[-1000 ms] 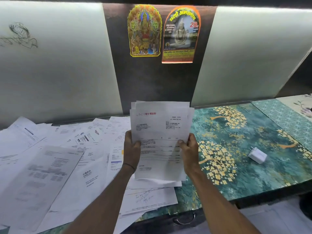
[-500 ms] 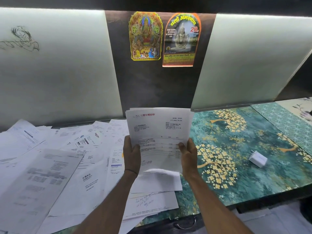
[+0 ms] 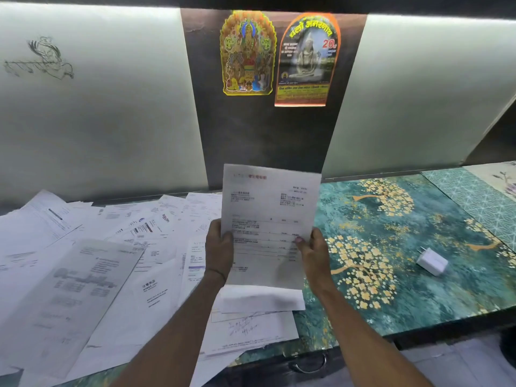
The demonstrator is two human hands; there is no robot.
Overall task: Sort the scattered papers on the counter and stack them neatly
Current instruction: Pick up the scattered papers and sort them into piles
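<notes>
Both hands, left (image 3: 219,247) and right (image 3: 312,251), pinch a small sheaf (image 3: 270,219); most papers (image 3: 83,275) left of them lie unsorted.

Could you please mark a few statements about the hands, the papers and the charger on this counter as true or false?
1. The left hand and the right hand both hold the sheets. True.
2. The charger lies on the loose papers. False: it lies on the bare counter, right of the hands and apart from any paper.
3. The loose papers lie mostly left of the held sheets. True.
4. The held sheets lie flat on the counter. False: the hands hold them upright.
</notes>
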